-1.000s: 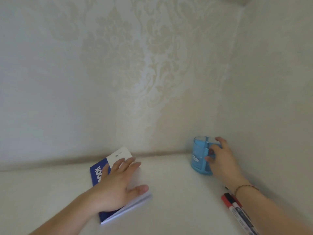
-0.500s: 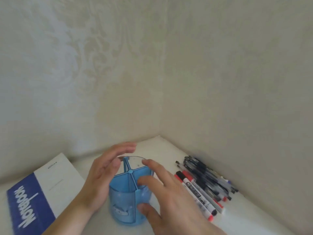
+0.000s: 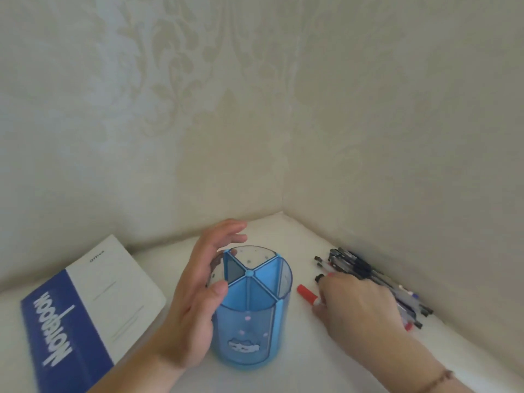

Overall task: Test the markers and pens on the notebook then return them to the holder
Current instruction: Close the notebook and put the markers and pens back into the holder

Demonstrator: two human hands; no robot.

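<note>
In the corner of the white tabletop [image 3: 283,373], where two patterned walls [image 3: 397,123] meet: blue translucent pen holder [image 3: 251,313] stands upright, split inside into wedge compartments, all showing empty from above. A small cloud motif is on its front.

Left hand [image 3: 195,302] cups the holder's left side, thumb against the near wall, fingers arched loosely past the far rim. Contact along the palm side; it's more a steadying touch than a firm wrap.

Right hand [image 3: 357,304] is down on the tabletop right of the holder, over the near end of the pen pile [image 3: 365,276]. Its fingertips are at a red-capped marker [image 3: 307,295], cap sticking out toward the holder. Can't tell if the fingers actually pinch the marker or just rest on it. A thin bracelet [image 3: 436,380] sits on that wrist.

The pile of mostly black pens and markers lies flat along the right wall, well clear of the holder.

Notebook [image 3: 85,307], blue and white cover, closed, lies flat to the left of the holder, near the back wall, neither hand touching it.
</note>
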